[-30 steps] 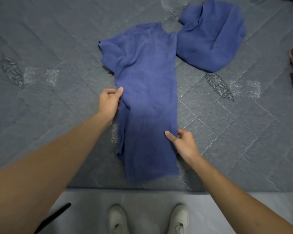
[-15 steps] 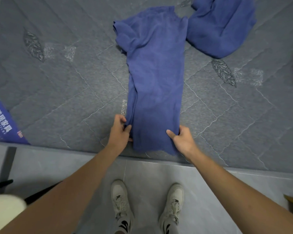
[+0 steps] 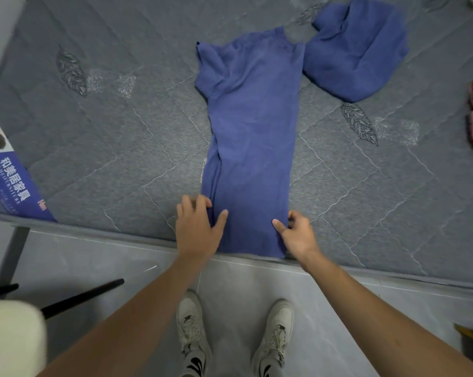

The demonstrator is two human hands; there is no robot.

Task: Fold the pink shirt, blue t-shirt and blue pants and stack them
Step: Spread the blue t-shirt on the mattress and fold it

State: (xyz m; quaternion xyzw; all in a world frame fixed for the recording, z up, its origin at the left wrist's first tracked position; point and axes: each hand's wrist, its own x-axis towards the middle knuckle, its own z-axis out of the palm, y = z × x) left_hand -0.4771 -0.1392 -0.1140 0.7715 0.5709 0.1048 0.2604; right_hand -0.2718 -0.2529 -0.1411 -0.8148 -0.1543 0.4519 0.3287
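T-shirt [image 3: 253,148] folded into a long strip on the mattress [image 3: 121,137]. Left hand [image 3: 198,229] flat at hem corner, right hand [image 3: 298,235] pinching the other. Next, I reckon: fold hem up toward collar.

The blue t-shirt [image 3: 253,137] is soft matt knit cloth, lying on a quilted, stitched grey fabric mattress [image 3: 121,137] above smooth, faintly glossy floor tiles [image 3: 238,284].

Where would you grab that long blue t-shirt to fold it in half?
Probably at the two near corners of the t-shirt, from the mattress edge where the person stands. It lies as a long narrow strip running away from them, with its hem at that edge. The left hand and right hand are already there, so the hem can lift toward the collar.
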